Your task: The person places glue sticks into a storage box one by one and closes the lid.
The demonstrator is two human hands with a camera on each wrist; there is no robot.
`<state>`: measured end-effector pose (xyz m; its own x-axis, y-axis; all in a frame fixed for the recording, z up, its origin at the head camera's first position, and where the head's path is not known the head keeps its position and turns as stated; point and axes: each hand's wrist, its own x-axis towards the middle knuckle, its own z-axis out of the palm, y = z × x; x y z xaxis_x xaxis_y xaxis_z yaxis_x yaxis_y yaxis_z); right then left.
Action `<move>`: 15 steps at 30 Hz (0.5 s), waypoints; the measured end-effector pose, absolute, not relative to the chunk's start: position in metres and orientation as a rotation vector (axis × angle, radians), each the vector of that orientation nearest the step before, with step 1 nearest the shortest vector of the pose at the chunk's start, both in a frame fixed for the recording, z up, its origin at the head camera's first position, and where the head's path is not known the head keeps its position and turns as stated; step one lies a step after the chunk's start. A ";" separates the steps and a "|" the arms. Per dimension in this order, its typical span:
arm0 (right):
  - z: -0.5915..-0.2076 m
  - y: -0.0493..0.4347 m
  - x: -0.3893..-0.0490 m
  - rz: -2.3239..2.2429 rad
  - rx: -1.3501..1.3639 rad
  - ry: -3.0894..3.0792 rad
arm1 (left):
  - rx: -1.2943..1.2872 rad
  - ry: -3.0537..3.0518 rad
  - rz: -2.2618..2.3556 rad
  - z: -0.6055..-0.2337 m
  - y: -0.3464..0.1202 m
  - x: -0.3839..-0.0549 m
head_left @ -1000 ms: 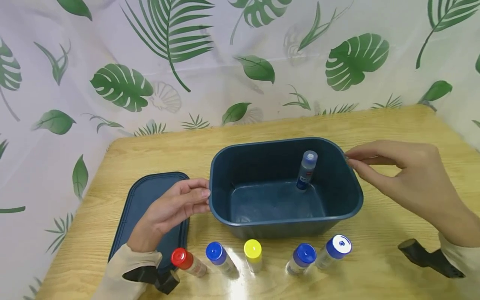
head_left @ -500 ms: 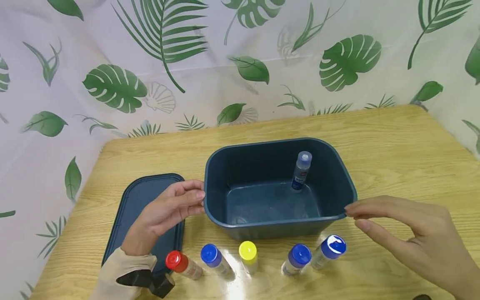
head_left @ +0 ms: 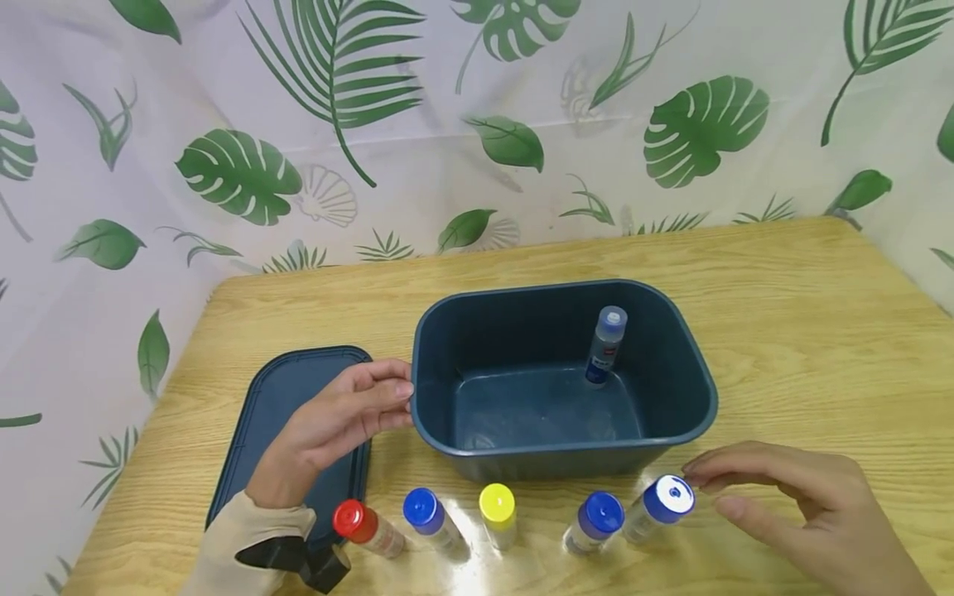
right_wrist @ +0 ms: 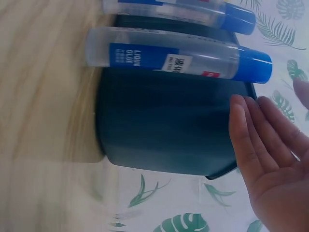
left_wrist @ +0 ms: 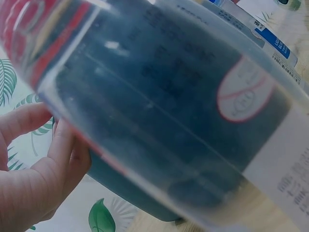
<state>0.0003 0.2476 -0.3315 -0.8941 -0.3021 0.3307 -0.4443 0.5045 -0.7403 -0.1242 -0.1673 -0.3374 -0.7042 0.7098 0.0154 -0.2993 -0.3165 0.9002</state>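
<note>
A dark blue plastic bin [head_left: 551, 463] sits on the table, one blue-capped glue bottle [head_left: 605, 346] upright inside it. My left hand [head_left: 339, 426] touches the bin's left side with its fingers and thumb on the outside. My right hand [head_left: 801, 505], fingers extended and thumb apart, is just right of a blue-capped liquid glue bottle [head_left: 659, 508] and holds nothing. More bottles stand in front of the bin: blue-capped [head_left: 594, 523], yellow-capped [head_left: 498, 515], another blue-capped bottle [head_left: 435, 521], and a red-capped bottle [head_left: 367, 527]. A clear bottle [left_wrist: 159, 96] largely blocks the left wrist view.
A dark blue lid [head_left: 294, 389] lies on the wooden table [head_left: 805, 331] left of the bin, partly under my left forearm. Behind the table hangs a white leaf-print cloth [head_left: 432, 99].
My right hand has come from the bin's right rim toward the front, down beside the rightmost glue bottle. The left hand stays against the bin. The bottles have not moved.
</note>
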 end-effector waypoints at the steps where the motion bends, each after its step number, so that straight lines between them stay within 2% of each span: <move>1: -0.332 0.248 0.000 1.372 0.674 -2.590 | 0.549 1.283 2.057 -0.337 -0.167 -0.124; 15: -0.350 0.241 -0.003 1.516 0.776 -2.496 | 0.548 1.277 2.054 -0.337 -0.168 -0.126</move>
<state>-0.0027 0.2411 -0.3504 -0.8613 -0.3628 0.3558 -0.4830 0.3670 -0.7950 -0.1260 -0.1683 -0.3374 -0.7017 0.7124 0.0115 -0.3051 -0.3151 0.8987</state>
